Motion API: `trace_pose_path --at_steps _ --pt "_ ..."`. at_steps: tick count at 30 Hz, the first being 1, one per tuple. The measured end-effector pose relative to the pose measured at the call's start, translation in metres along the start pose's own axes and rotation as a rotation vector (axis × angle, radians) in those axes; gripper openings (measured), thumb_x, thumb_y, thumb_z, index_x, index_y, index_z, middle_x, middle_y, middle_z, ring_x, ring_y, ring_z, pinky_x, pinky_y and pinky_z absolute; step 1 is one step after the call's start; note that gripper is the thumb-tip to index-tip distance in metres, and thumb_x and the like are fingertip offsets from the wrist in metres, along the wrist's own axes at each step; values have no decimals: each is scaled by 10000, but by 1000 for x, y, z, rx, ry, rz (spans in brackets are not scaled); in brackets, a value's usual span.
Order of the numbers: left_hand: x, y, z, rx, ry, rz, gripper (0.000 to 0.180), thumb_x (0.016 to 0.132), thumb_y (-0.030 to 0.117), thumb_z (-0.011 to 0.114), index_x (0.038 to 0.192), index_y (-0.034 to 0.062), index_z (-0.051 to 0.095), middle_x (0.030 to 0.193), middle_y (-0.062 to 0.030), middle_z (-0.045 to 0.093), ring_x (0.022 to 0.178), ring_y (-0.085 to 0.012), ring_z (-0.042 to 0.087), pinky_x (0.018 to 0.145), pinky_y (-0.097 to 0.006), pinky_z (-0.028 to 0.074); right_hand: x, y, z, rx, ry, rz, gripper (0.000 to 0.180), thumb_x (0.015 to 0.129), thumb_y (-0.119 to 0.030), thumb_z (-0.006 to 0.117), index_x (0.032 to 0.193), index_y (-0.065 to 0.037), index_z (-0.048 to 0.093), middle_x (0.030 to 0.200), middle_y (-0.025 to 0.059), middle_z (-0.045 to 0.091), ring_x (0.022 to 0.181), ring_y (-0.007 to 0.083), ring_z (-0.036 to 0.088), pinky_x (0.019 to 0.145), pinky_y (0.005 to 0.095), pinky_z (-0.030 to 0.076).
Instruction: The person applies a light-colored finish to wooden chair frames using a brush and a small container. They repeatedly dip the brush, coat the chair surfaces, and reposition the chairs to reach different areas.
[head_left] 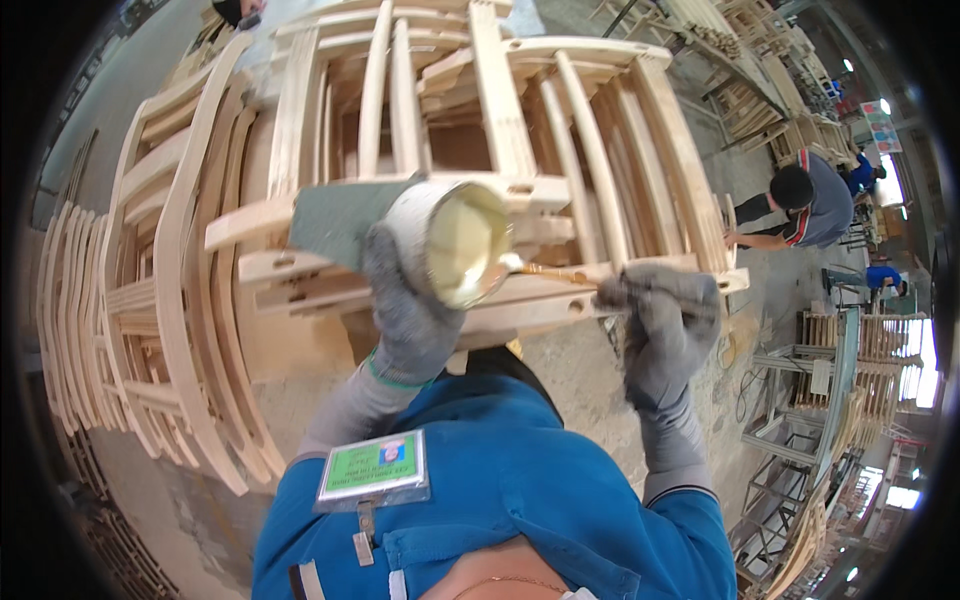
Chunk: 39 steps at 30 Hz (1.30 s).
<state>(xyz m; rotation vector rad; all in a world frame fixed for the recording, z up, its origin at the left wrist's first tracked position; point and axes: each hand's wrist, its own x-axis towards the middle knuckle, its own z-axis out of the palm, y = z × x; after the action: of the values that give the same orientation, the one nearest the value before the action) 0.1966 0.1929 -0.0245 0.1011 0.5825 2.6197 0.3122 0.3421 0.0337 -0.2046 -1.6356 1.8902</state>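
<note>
My left hand (pixel 412 320), in a grey knit glove, is closed around a white pot (pixel 408 225) tipped so that its mouth faces right. Cream-coloured paste or glue (pixel 468 245) coats the inside. Beside the pot, on its left, a flat grey-green sheet (pixel 345 222) sticks out; whether my fingers hold it too is hidden. My right hand (pixel 665 325), gloved in grey, pinches a thin brush-like stick (pixel 560 274) with a light wooden handle. Its whitish tip is at the pot's right rim. Pale wooden chair frames (pixel 500 95) are stacked just beyond both hands.
More curved wooden frames (pixel 180 230) stand close on the left. A person in a dark shirt (pixel 825 200) works at the right of the stack, with another in blue (pixel 882 278) farther off. Metal racking (pixel 800 400) stands at the right on the concrete floor (pixel 570 375).
</note>
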Motion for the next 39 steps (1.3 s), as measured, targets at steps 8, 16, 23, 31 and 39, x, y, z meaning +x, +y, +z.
trace_pose_path --at_steps 8,16,23,31,39 --pt "28 -7 11 156 117 202 550 931 460 366 1342 96 330 1335 -110 390 1219 -215 411 951 -402 460 267 47 -60 -672 -260 -443 241 794 -200 678 883 17 625 788 109 660 689 126 624 610 239 503" --pt "9 -2 -14 801 442 608 470 946 256 428 1358 112 254 1325 -141 343 1210 -271 407 967 -421 462 395 146 -14 -755 -343 -116 341 776 -329 666 860 0 635 663 93 633 548 142 598 549 263 495" --pt "10 3 -6 608 649 676 504 938 428 395 1327 114 340 1287 -120 413 1150 -276 475 914 -423 497 413 176 8 -955 -443 -102 348 800 -319 607 962 -10 608 797 148 654 730 248 635 706 353 498" --pt "18 3 -4 858 739 696 569 912 496 408 1326 108 361 1270 -149 448 1168 -306 468 905 -443 495 402 167 24 -1198 -591 -226 319 818 -294 530 1016 -51 588 891 184 640 871 346 609 788 428 474" --pt "23 5 9 406 513 615 607 898 505 435 1322 75 367 1276 -189 447 1167 -320 467 899 -437 498 398 170 33 -1264 -575 -181 312 799 -244 516 1041 -66 601 947 190 642 899 349 616 806 443 481"
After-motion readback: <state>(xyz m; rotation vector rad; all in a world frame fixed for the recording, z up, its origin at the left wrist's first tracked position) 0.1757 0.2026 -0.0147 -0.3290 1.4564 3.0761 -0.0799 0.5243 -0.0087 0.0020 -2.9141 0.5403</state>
